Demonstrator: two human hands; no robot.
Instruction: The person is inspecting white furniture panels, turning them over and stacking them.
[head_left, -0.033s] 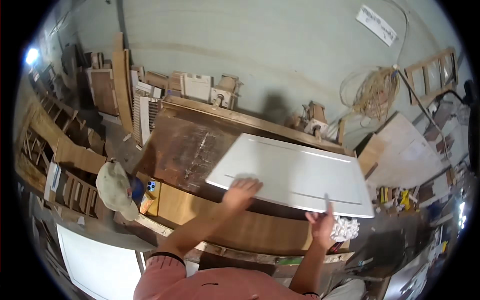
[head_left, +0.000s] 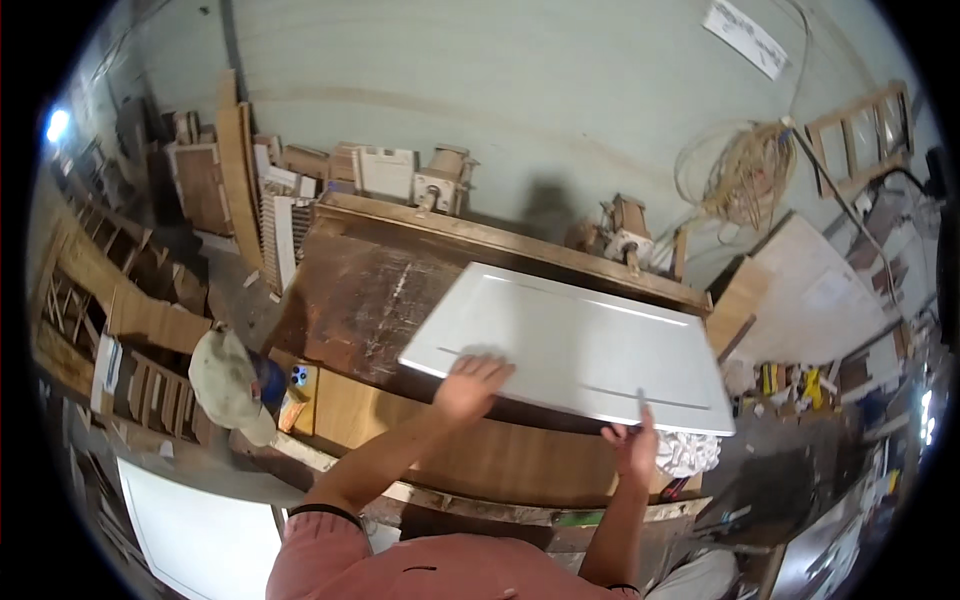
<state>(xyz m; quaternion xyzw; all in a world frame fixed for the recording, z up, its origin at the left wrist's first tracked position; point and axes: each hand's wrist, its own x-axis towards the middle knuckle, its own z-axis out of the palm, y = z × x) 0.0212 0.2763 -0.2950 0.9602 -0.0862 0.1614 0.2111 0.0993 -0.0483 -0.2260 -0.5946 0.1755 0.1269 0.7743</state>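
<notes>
A white rectangular panel (head_left: 575, 345) with a recessed frame lies flat on a worn brown workbench (head_left: 360, 290). My left hand (head_left: 472, 385) grips the panel's near left edge, fingers curled over the top. At the near edge toward the right corner, my right hand (head_left: 632, 445) grips the panel with one finger raised over the top face. Both forearms come up from the lower edge, and I wear a salmon shirt.
A beige cap (head_left: 225, 375) and a phone (head_left: 298, 376) sit at the bench's left end. A crumpled white cloth (head_left: 685, 452) lies by my right hand. Wooden frames and boards (head_left: 100, 290) crowd the left. A coil of cord (head_left: 745, 165) hangs on the wall. A white board (head_left: 200, 530) lies lower left.
</notes>
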